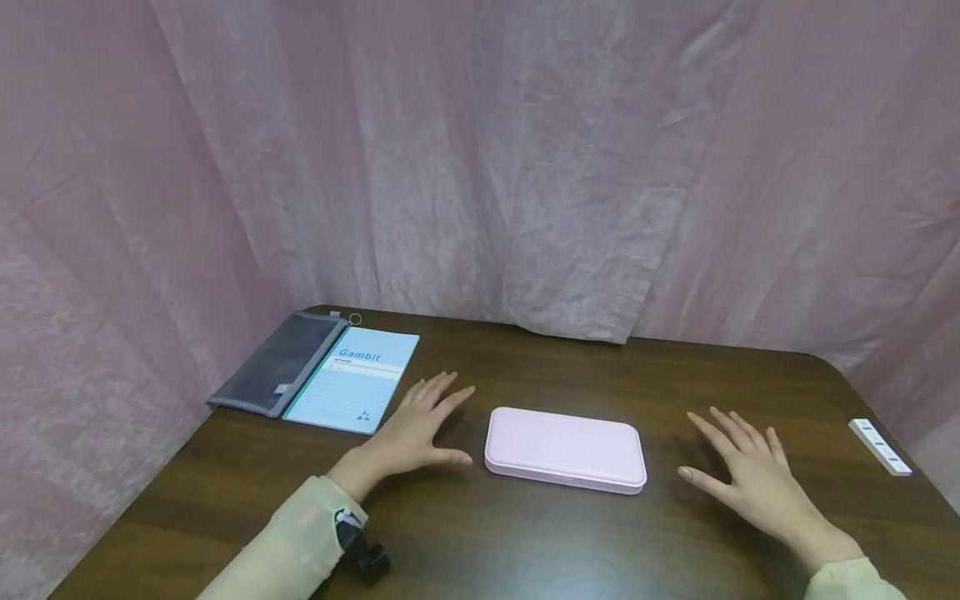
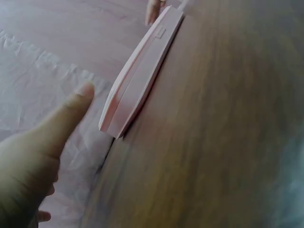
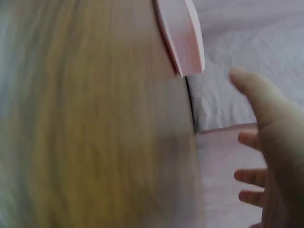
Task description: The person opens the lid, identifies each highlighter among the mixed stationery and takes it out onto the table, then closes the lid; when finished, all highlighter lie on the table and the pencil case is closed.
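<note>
Going right from the notebook I've got left hand, case, right hand, both hands empty, apart, fingers spread, so I'd come in low and even to avoid skidding it.

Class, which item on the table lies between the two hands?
The pink case, between the left hand and the right hand; the notebook and grey pouch lie off to the left, the white strip off to the right.
</note>
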The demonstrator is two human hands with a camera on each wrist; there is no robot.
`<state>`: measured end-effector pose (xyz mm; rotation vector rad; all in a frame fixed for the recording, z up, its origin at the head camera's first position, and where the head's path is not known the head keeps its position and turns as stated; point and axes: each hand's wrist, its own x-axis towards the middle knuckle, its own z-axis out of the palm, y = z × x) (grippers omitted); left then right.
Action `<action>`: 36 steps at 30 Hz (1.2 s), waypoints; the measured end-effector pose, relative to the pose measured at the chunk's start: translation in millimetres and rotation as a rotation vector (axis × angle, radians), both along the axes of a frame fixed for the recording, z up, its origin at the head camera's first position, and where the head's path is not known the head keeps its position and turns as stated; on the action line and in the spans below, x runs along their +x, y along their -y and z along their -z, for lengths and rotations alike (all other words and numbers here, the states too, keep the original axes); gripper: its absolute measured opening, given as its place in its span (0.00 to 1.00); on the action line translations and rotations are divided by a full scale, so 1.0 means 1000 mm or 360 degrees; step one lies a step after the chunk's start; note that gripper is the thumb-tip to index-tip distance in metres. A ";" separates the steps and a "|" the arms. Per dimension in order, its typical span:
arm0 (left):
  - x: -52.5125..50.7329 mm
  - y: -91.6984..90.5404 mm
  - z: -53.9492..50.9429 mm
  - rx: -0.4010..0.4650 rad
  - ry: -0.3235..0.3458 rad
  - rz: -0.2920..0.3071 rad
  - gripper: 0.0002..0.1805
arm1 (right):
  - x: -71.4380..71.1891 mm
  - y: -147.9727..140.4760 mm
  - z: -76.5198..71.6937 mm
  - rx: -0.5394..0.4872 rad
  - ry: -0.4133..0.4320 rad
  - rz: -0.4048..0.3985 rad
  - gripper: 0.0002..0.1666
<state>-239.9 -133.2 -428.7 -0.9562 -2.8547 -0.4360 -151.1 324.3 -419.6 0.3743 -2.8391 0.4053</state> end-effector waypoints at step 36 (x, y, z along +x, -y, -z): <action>-0.025 -0.047 -0.006 0.0377 0.0677 0.0256 0.49 | -0.028 0.085 -0.013 -0.0167 0.0050 -0.0409 0.47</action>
